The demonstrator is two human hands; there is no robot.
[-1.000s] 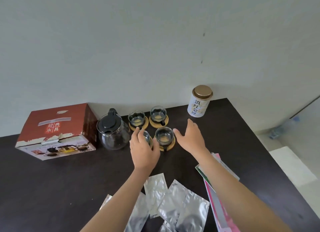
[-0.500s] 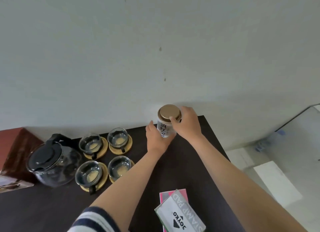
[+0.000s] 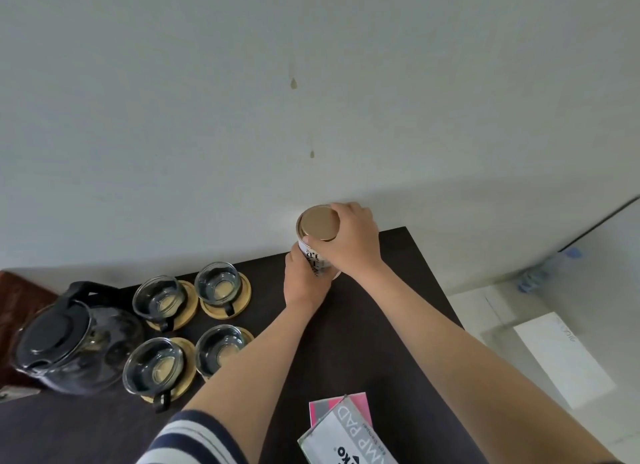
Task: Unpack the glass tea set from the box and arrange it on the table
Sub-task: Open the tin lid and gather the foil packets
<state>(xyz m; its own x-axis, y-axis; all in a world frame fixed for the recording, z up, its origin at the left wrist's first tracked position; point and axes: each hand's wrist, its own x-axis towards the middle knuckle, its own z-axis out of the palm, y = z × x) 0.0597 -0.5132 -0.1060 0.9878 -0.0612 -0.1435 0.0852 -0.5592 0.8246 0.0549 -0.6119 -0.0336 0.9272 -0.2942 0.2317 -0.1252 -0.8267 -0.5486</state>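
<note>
tea set already out on bench [image 3: 398, 325]: teapot [image 3: 74, 342] lower left of frame, four glass cups [image 3: 218, 287] on wooden coasters [image 3: 187, 304] beside it, box [image 3: 17, 304] barely in view at left edge. step now looks like opening tea tin [image 3: 317, 252] at centre. left hand [image 3: 304, 283] wrapped round tin body, right hand [image 3: 353, 238] clamped over gold lid [image 3: 318, 223]. next likely: twist or pull lid while bracing body.

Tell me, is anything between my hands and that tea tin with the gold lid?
Nothing visible. Your left hand wraps the tea tin body, and your right hand has its grip on the gold lid. The glass cups sit off to the left.
</note>
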